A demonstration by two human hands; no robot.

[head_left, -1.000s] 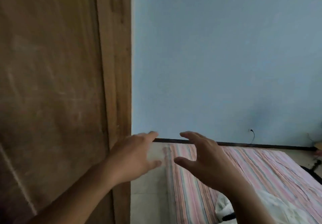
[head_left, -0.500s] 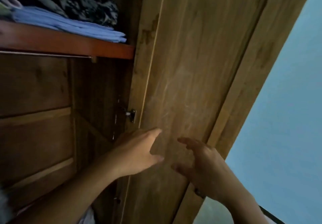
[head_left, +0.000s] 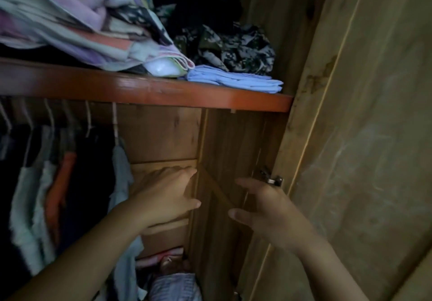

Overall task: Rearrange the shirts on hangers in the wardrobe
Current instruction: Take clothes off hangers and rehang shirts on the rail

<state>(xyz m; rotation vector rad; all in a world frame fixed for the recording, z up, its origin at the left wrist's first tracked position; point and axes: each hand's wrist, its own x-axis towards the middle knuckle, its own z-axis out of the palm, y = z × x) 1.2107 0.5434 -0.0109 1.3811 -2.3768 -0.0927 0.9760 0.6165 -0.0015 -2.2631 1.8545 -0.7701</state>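
Both hands (head_left: 163, 197) (head_left: 268, 214) empty, fingers spread; no legible labels.

Below the shelf (head_left: 145, 90), the wardrobe's right part is free, bare wooden back panel (head_left: 161, 134) showing. At nine o'clock the hanging shirts (head_left: 46, 183) fill the space closely. At three o'clock the open door (head_left: 364, 137) blocks. At six o'clock, folded clothes (head_left: 173, 275) lie low. Both hands (head_left: 163, 197) (head_left: 268, 209) are empty, fingers spread, in this free part

The hanging shirts (head_left: 35, 195) are dark, blurred and cut off at the left edge.
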